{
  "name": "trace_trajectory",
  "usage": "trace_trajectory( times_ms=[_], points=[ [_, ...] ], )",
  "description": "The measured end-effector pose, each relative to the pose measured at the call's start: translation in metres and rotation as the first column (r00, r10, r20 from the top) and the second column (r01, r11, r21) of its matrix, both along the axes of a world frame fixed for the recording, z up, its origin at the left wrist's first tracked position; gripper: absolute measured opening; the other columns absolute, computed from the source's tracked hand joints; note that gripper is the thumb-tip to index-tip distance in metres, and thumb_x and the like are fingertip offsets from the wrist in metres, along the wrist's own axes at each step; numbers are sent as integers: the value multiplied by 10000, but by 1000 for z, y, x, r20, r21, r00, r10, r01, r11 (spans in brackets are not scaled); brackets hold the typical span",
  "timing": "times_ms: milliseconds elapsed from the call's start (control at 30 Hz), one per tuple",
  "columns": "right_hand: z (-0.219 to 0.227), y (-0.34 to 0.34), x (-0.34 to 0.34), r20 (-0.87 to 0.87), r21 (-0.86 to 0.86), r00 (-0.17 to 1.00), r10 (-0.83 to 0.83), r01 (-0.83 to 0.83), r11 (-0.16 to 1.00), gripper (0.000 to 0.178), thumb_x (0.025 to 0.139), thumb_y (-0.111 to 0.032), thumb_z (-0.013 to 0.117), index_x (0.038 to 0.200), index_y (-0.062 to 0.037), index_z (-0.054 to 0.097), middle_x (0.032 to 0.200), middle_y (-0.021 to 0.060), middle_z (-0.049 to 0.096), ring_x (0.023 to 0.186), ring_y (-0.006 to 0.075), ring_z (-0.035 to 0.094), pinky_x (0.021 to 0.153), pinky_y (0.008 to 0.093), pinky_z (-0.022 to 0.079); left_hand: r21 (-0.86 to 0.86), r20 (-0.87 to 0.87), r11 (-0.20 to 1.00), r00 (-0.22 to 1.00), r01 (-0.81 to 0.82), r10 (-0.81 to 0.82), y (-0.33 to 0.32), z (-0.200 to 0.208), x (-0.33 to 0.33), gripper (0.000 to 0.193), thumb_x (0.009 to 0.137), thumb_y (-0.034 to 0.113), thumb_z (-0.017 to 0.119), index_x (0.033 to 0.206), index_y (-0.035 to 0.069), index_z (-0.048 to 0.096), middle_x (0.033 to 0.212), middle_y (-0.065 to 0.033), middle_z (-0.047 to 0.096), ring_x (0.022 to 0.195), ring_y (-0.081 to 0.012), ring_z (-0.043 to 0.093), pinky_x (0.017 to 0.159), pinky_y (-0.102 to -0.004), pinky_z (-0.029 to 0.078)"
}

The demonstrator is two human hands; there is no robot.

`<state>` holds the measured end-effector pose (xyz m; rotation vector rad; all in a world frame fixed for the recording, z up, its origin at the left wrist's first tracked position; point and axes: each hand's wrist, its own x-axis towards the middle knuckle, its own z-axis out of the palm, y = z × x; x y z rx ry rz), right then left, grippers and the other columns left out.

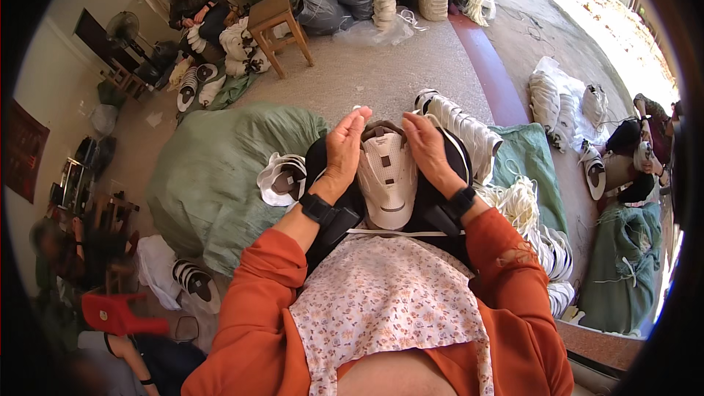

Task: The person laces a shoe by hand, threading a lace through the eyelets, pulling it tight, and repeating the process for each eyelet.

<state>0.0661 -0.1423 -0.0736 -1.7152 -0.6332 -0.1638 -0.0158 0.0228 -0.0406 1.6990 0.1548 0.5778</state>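
A white shoe upper (pixel 387 176) with a perforated tongue and small dark loops rests on my lap, its toe toward me. My left hand (pixel 343 152) is beside its left edge, fingers stretched out toward the heel end. On the other side, my right hand (pixel 429 148) mirrors it, fingers extended and curving slightly inward. I see nothing held in either hand, though the palms are partly turned from view. A white shoelace (pixel 403 233) lies across my lap below the toe, over the floral apron (pixel 389 293).
A large green sack (pixel 227 176) bulges at left, with another white upper (pixel 282 180) against it. At right are a row of nested uppers (pixel 466 136) and a heap of white laces (pixel 513 202). A wooden stool (pixel 275 26) stands ahead; other people sit around.
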Motion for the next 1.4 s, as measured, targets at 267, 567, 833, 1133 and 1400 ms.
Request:
trace_trajectory(
  times_ms=[267, 567, 833, 1133, 1400],
  points=[
    [43, -107, -43, -478, 374, 858, 188, 5, 927, 206, 944, -99, 635, 1104, 29, 658, 887, 87, 701, 752, 129, 664, 689, 250, 549, -391, 148, 913, 987, 114, -60, 49, 94, -85, 220, 1000, 138, 532, 1146, 13, 639, 962, -84, 689, 673, -62, 593, 448, -158, 356],
    [13, -74, -79, -389, 63, 868, 308, -309, 949, 94, 904, -73, 660, 965, -2, 671, 808, 39, 679, 708, 103, 612, 652, 251, 500, -81, -359, 918, 848, 387, -389, -16, 5, -82, 216, 896, 87, 678, 1098, 12, 673, 987, -26, 661, 857, -67, 604, 705, -210, 498],
    [26, -68, -84, 29, -242, 970, 240, -226, 943, 81, 850, -84, 669, 904, -24, 665, 847, 138, 641, 775, 331, 643, 652, 374, 507, 169, -279, 907, 902, 385, -330, -17, -2, -75, 180, 832, 99, 747, 997, 48, 699, 863, 19, 572, 742, -72, 521, 695, -220, 455],
    [19, -66, -85, 9, -188, 986, 165, -161, 969, 91, 838, -75, 715, 894, -6, 698, 767, 96, 618, 636, 194, 607, 563, 311, 459, 202, -271, 897, 902, 394, -335, -19, 1, -78, 224, 833, 93, 744, 1056, 87, 723, 829, 31, 529, 704, -63, 480, 651, -217, 430],
    [22, -62, -82, 27, -209, 984, 174, -165, 964, 84, 852, -68, 705, 898, 1, 692, 773, 78, 624, 620, 154, 601, 573, 268, 471, 227, -286, 876, 889, 426, -358, -17, 3, -78, 201, 846, 52, 731, 1044, 80, 716, 850, 35, 513, 742, -51, 482, 663, -194, 421]
  ],
)
